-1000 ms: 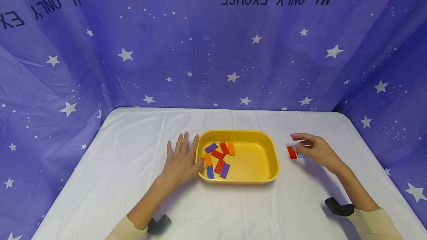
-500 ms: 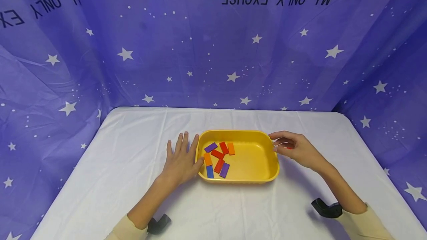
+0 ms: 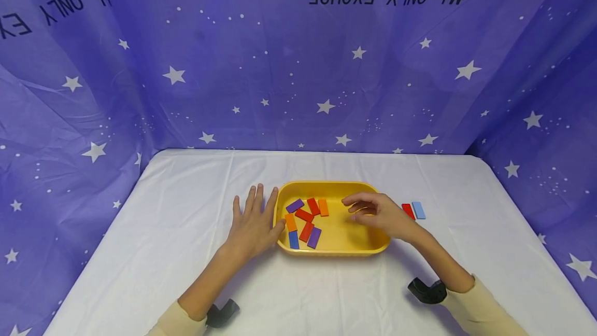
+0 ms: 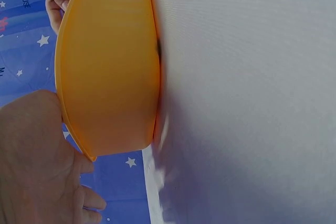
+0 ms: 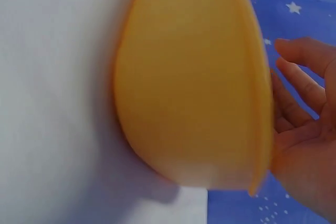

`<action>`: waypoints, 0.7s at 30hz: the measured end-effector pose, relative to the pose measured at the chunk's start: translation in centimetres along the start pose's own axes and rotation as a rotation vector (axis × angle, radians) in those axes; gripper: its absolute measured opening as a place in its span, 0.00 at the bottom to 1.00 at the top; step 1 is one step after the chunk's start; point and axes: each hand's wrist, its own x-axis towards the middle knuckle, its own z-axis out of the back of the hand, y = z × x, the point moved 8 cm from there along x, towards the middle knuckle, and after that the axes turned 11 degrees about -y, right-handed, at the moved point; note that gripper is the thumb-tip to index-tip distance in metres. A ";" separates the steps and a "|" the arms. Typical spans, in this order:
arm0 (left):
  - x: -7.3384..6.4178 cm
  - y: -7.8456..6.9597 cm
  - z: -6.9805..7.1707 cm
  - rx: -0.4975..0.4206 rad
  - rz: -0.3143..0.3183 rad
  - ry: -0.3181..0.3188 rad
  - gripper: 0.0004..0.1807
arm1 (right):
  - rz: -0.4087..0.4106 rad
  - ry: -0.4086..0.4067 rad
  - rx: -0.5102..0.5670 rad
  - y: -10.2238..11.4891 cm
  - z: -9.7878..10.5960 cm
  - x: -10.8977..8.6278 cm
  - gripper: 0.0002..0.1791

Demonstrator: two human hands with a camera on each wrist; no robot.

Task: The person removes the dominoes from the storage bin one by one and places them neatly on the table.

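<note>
A yellow plastic tray (image 3: 359, 242) stands mid-table, with several small flat domino-like blocks in its left part: purple (image 3: 295, 206), red (image 3: 304, 215), orange (image 3: 324, 208) and blue (image 3: 294, 240). Against its left rim lies my left hand (image 3: 252, 227), fingers spread straight and thumb tip over the edge; the left wrist view shows that palm (image 4: 37, 156) beside the rim. My right hand (image 3: 384, 215) hovers above the tray's right half, fingers loosely bent, thumb apart from them, holding nothing. From the right wrist, the same hand (image 5: 304, 98) shows past the tray wall (image 5: 189, 82).
Right of the tray, a red block (image 3: 408, 211) and a light blue block (image 3: 418, 210) lie side by side on the white tablecloth (image 3: 336, 294). Purple star-patterned curtains (image 3: 280, 66) enclose the back and sides. Dark devices (image 3: 426, 291) sit at both wrists.
My right hand has moved left from the two blocks outside, across the right rim, to above the tray. Those two blocks are uncovered now. My left hand stays in place.
</note>
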 end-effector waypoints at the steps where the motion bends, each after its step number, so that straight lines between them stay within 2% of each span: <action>1: 0.0 0.0 0.0 0.000 0.000 0.000 0.45 | -0.001 0.012 0.002 -0.1 -0.4 0.1 0.18; 8: 0.0 0.0 -0.1 0.001 0.000 0.003 0.45 | 0.000 0.091 -0.013 -0.5 -3.0 0.5 0.18; 21: 0.0 0.0 -0.1 0.001 0.004 0.009 0.45 | -0.027 0.193 -0.057 -1.4 -5.4 1.6 0.19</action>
